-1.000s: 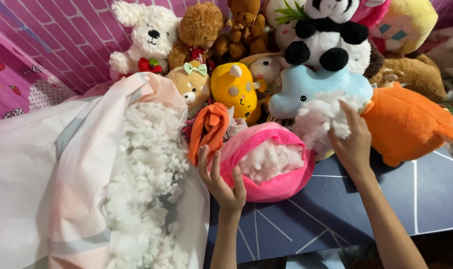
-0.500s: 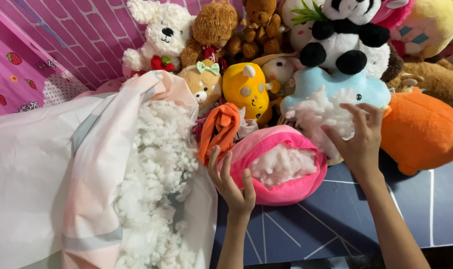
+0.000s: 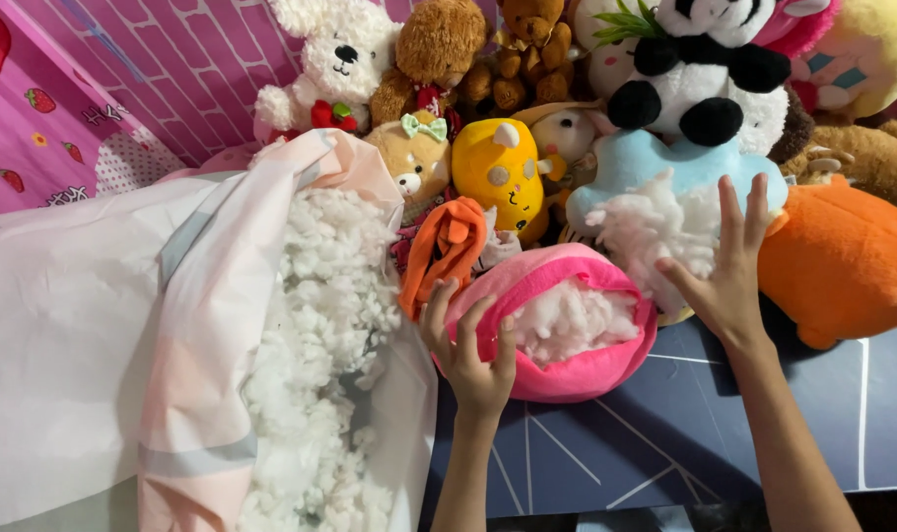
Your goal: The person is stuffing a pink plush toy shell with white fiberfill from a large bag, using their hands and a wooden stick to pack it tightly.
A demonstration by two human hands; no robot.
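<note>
pink plush shell: open on top, white stuffing inside, frame centre, on dark mat | loose white stuffing clump: fluffy, upper right of shell, against light-blue plush

The big bag lies at the left edge of the surface, with loose stuffing in it. Right of the bag sits the open toy shell, with stuffing inside. The left hand touches its left rim. The right hand rests on a stuffing clump behind the shell. Stuffed toys sit in a row along the back edge.
</note>
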